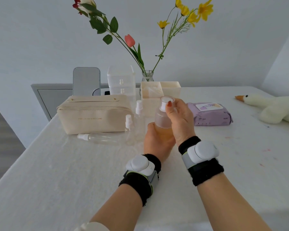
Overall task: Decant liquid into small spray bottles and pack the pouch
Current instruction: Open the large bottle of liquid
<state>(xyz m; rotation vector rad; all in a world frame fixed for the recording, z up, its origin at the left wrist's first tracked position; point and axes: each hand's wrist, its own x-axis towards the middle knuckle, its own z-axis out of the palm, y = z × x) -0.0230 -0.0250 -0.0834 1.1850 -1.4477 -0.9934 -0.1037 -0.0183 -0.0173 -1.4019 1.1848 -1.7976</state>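
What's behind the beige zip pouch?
A grey rounded-rectangle panel, likely a mirror, stands behind the beige zip pouch, a clear plastic drawer tower to its right. The pouch covers the panel's foot and part of the tower's base.

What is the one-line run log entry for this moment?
left hand: holds bottle | right hand: grips its cap | spray bottles: two upright, one lying | pouch: closed

The frosted bottle [163, 120] of amber liquid is upright, with its cap [167, 100] on top. Two clear spray bottles [129, 129] stand beside the closed beige pouch [93, 114]. A third spray bottle [98, 138] lies before it.
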